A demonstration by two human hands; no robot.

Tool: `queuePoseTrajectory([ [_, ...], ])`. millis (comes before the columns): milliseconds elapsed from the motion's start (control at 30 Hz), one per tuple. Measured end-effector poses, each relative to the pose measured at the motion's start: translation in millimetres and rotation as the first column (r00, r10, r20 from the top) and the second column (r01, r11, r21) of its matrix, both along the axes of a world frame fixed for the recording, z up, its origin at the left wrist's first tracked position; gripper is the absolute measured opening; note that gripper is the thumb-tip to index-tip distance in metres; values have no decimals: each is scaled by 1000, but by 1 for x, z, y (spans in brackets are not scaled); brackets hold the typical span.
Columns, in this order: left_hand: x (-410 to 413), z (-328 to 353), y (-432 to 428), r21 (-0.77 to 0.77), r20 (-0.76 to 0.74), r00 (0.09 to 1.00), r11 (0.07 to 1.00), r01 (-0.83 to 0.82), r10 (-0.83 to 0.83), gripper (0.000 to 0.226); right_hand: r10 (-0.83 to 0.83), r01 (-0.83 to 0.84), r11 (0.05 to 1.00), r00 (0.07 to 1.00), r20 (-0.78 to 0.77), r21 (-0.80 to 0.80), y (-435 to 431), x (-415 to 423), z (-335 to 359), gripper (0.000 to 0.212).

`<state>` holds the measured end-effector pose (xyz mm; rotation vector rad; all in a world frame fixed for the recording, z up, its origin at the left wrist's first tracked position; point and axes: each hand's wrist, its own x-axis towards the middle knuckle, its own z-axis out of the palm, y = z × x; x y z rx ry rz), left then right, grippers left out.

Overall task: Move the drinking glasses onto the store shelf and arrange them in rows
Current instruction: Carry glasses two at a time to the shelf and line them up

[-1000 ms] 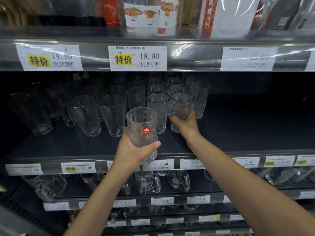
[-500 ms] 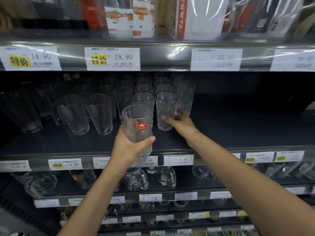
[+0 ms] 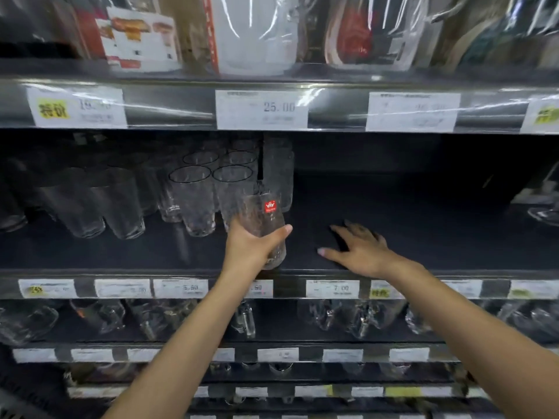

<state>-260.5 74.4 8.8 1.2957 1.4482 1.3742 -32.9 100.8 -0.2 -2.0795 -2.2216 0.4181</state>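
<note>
My left hand (image 3: 252,247) grips a clear textured drinking glass (image 3: 266,220) with a red sticker, held upright just above the front edge of the dark shelf (image 3: 408,225). Behind and to its left stand rows of similar glasses (image 3: 196,201), several deep, blurred by motion. My right hand (image 3: 358,249) hovers over the bare shelf to the right of the held glass, fingers spread and holding nothing.
A strip of price tags (image 3: 332,288) runs along the shelf front. The shelf above carries boxed and wrapped jugs (image 3: 254,34). Lower shelves hold glass mugs (image 3: 357,319). The right half of the dark shelf is bare; something pale sits at its far right (image 3: 541,204).
My right hand let go of the glass in the row and moved right onto the bare shelf area. My left hand carried its glass rightward. The view swung right.
</note>
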Motion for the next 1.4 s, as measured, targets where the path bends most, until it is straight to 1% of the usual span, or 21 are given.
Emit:
queuePoseTrajectory([
  [67, 11, -3, 7, -7, 5, 1000, 1000, -22, 22, 53, 16, -15, 999, 999, 46, -37, 2, 2, 0, 83],
  [133, 19, -5, 14, -16, -1, 999, 998, -53, 53, 69, 24, -21, 999, 997, 68, -47, 4, 4, -3, 85],
  [267, 25, -5, 23, -30, -57, 995, 996, -89, 87, 71, 34, -32, 999, 998, 54, -39, 6, 4, -7, 86],
  [400, 28, -8, 26, -26, -164, 982, 995, -101, 95, 73, 45, -43, 999, 998, 54, -32, 5, 5, -7, 85],
  [433, 28, -9, 25, -37, -195, 976, 994, -104, 94, 77, 49, -47, 998, 997, 57, -31, 5, 4, -6, 84],
  [533, 30, -8, 21, -53, -335, 936, 989, -138, 113, 103, 56, -55, 998, 997, 60, -27, 6, 5, -6, 84],
  [567, 31, -5, 18, -64, -382, 917, 987, -151, 116, 104, 58, -57, 998, 996, 62, -24, 6, 5, -7, 84],
  [667, 31, -2, 13, -65, -457, 879, 980, -186, 137, 95, 61, -60, 998, 996, 59, -15, 7, 6, -8, 83],
  [733, 28, -4, 14, -34, -432, 884, 976, -214, 179, 90, 64, -64, 998, 997, 54, -8, 7, 6, -9, 83],
  [800, 25, -5, 13, -10, -411, 882, 966, -258, 231, 81, 64, -64, 998, 997, 52, -1, 8, 6, -9, 83],
  [900, 24, -4, 15, 27, -443, 851, 953, -301, 282, 68, 62, -62, 998, 997, 56, 3, 9, 6, -10, 84],
  [1067, 24, 0, 22, 81, -457, 834, 948, -308, 310, 68, 58, -59, 998, 997, 56, 13, 11, 6, -12, 84],
  [1267, 22, -5, 25, 143, -429, 842, 945, -295, 328, 53, 58, -59, 998, 997, 53, 17, 11, 6, -13, 84],
  [1400, 22, -7, 26, 176, -423, 843, 942, -285, 334, 50, 58, -59, 998, 997, 51, 15, 11, 6, -13, 84],
])
